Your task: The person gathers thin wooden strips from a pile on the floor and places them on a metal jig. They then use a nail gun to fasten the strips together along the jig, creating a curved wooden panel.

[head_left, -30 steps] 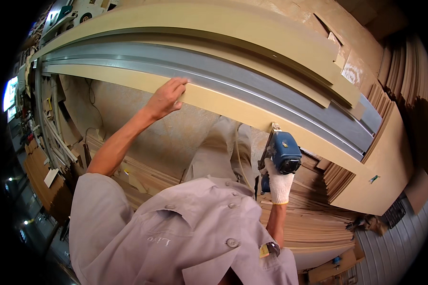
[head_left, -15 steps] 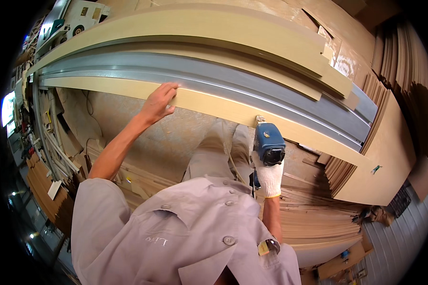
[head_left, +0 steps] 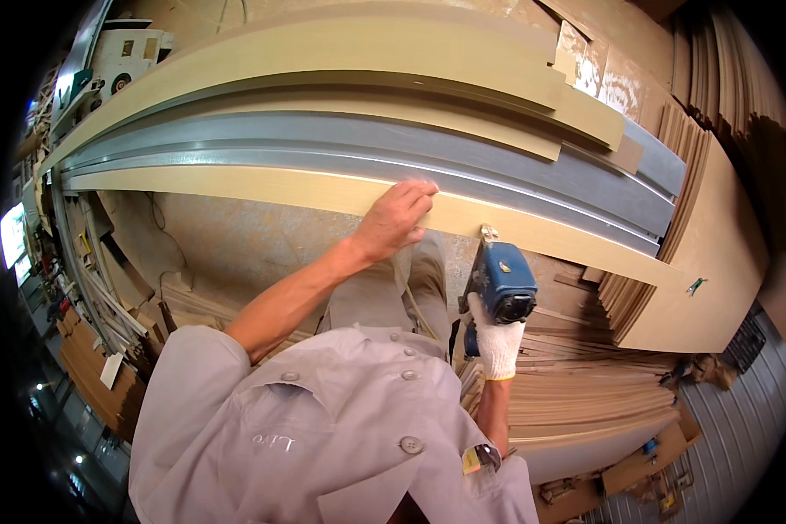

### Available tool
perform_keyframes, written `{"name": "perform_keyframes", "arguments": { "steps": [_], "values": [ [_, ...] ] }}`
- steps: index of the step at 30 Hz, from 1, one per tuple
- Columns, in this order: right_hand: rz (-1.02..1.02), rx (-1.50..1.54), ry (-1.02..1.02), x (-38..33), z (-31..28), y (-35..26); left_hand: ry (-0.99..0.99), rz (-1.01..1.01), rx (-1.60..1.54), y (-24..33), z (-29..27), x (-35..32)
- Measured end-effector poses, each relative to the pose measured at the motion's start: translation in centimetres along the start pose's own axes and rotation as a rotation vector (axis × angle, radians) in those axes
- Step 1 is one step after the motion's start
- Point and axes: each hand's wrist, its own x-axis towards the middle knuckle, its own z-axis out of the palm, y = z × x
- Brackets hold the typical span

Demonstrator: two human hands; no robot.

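Note:
A long pale yellow wooden strip [head_left: 279, 186] runs along the near side of a grey metal channel [head_left: 323, 144]. My bare left hand [head_left: 397, 217] is closed over the strip near its middle, fingers curled on top and thumb by the near edge; its fingertips are slightly blurred. In a white knitted glove, my right hand [head_left: 499, 345] is wrapped round the handle of a blue nail gun [head_left: 505, 271] with a black end cap. The gun's metal nose is at the strip's near edge, to the right of my left hand. Whether it touches cannot be told.
Wider yellow boards [head_left: 323, 44] lie stacked on the channel's far side. A stack of brown panels [head_left: 707, 262] stands at the right end, more panels [head_left: 585, 402] below it. A white machine [head_left: 127, 61] is at the far left. A thin hose [head_left: 409, 293] hangs by my legs.
My left hand has moved right along the strip, closer to the nail gun. The nail gun has shifted slightly right, still in my right hand. The whole view has tilted a little.

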Motion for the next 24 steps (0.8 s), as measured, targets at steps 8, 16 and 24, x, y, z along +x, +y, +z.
{"name": "perform_keyframes", "arguments": {
  "steps": [8,16,24],
  "values": [
    [0.003,-0.032,-0.138,1.5,-0.4,-1.6,0.016,0.01,-0.108,-0.8,0.0,0.1],
    [-0.129,-0.082,-0.17,2.5,1.0,-1.2,0.027,0.03,-0.124,-0.5,0.2,0.2],
    [-0.03,-0.106,-0.207,2.4,1.0,-2.7,0.04,0.043,-0.088,-0.4,0.4,-0.2]
  ]
}}
